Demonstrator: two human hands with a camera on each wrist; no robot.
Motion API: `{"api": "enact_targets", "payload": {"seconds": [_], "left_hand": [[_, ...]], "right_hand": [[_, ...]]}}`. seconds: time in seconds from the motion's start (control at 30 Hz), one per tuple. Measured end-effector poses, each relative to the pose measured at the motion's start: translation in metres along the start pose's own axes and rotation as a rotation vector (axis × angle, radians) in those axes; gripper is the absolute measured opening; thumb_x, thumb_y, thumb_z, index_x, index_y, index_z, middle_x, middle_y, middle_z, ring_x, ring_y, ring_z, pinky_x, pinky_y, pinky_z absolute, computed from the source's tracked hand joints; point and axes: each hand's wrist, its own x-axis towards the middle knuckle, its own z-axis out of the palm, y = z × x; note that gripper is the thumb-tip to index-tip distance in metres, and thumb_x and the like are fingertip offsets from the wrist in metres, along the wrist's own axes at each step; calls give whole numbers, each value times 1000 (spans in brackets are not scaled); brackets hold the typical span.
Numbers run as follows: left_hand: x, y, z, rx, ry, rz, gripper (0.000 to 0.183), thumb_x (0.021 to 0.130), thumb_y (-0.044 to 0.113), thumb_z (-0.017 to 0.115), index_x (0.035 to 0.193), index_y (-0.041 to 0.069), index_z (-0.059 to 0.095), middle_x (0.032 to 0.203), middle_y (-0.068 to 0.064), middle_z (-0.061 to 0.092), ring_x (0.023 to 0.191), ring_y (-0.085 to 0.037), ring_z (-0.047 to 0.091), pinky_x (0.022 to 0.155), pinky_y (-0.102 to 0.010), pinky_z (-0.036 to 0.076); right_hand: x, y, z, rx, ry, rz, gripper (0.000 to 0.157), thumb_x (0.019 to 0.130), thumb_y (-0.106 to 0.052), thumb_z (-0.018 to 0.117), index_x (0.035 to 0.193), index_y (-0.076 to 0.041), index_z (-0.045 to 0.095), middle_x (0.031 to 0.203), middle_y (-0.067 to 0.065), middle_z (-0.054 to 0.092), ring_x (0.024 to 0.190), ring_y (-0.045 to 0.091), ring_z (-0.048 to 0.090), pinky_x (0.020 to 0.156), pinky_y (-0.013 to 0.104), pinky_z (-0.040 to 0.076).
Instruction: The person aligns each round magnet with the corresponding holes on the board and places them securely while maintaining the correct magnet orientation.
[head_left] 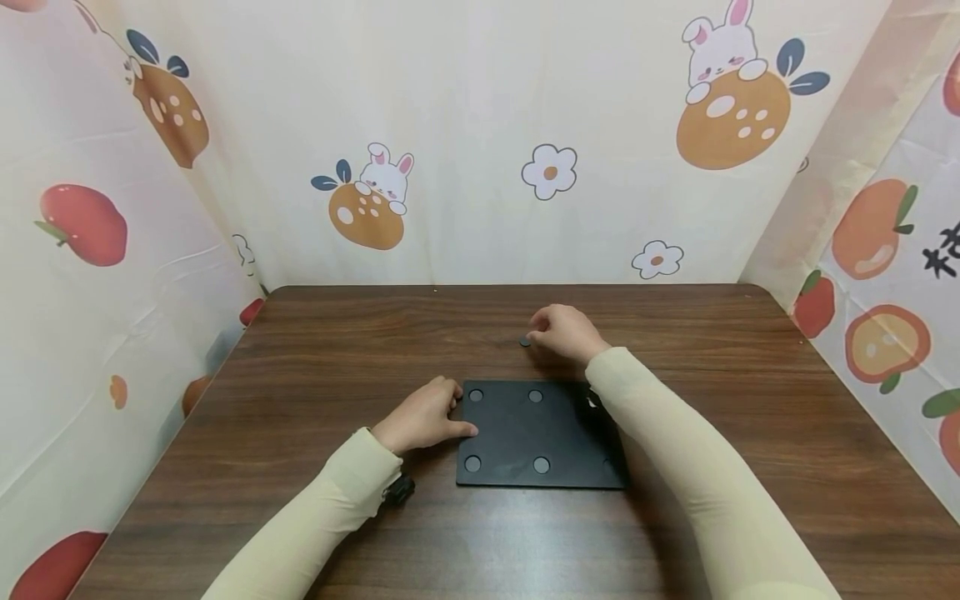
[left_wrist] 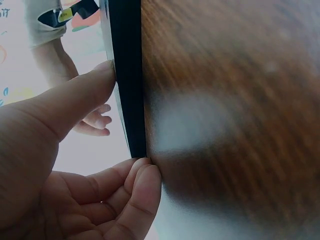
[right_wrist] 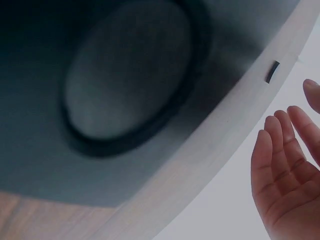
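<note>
A flat black rectangular board with several round recesses lies on the table. My left hand holds its left edge; in the left wrist view the thumb rests on the board's face and the curled fingers meet its edge. Beyond the board's far side, a small dark disc lies on the table. My right hand hovers beside that disc; in the right wrist view the fingers look loosely extended, apart from the disc, with nothing held. The right sleeve hides the board's right side from the head view.
The brown wooden table reaches to a patterned curtain at the back and both sides. A black wrist device sits under the left cuff. One round recess shows large and blurred in the right wrist view.
</note>
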Motion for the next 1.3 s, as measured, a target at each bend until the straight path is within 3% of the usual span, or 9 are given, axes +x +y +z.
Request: {"api": "enact_targets", "payload": {"seconds": [0.77,1.3], "left_hand": [[0,-1,-1,-4,5,2,57,80,35,82,119,-1,59,105,-9,58,90,-19,56,80,-37,50],[-1,2,-1,5,7,2,56,80,34,82,118,-1,60,104,-9,58,89,-18,56,80,-37,50]], "right_hand": [[18,-11,6,-37,-132,93,27,91,-23,69,114,-10,72,119,9,69,111,29,63,94,46,50],[16,-17,7,-94,-116,107,27,89,-18,72,114,-8,72,119,10,69,106,28,65,92,45,52]]}}
